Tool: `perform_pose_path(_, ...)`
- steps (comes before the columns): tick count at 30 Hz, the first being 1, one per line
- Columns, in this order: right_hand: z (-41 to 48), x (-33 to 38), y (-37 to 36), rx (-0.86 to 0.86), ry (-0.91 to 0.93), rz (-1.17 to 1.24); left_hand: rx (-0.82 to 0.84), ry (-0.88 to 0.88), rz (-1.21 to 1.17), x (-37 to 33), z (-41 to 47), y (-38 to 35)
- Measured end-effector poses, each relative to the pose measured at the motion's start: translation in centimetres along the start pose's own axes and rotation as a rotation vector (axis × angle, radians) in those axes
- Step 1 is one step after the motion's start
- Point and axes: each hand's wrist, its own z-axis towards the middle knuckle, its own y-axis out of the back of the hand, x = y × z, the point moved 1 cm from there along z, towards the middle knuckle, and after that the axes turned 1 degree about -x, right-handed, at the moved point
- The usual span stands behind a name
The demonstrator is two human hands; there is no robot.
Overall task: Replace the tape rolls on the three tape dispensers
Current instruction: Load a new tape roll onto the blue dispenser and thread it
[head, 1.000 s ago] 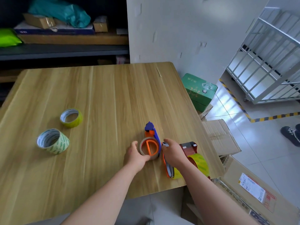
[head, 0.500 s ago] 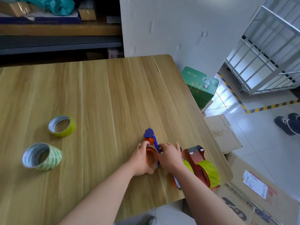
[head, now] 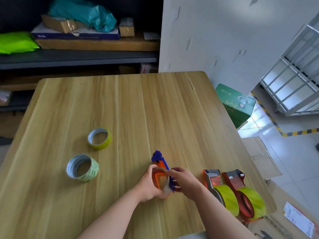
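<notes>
Here a blue-and-orange tape dispenser [head: 161, 171], long axis pointing toward the table's [head: 155, 109] far edge, is gripped near the front edge by the left hand [head: 149, 184] (roll side) and right hand [head: 183, 181].

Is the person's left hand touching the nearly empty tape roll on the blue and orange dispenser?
Touching. The head view shows the left hand wrapped around the brown cardboard tape roll on the blue and orange plastic dispenser, with no gap.

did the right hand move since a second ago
Yes. The right hand has gone from beside the blue dispenser onto it, nearer the left hand, away from the red dispensers.
</notes>
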Motion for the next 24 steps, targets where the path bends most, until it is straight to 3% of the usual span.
perform_pose_path(4,0.2,0.5,-1.9,0.099,0.047,0.276,-0.023,0.01,-0.196,-0.2,-1.6,2.3)
perform_pose_path(10,0.1,1.7,-5.0,-0.051,0.104,0.243,-0.187,-0.022,-0.27,-1.3,-3.1,8.4)
perform_pose_path(20,1.1,4.4,-11.1,-0.155,0.147,0.025,-0.761,0.021,0.278,-2.8,-7.0,20.9)
perform_pose_path(24,1.6,5.5,-12.5,-0.189,0.133,-0.004,-0.76,0.095,0.47,-1.2,-8.9,22.8)
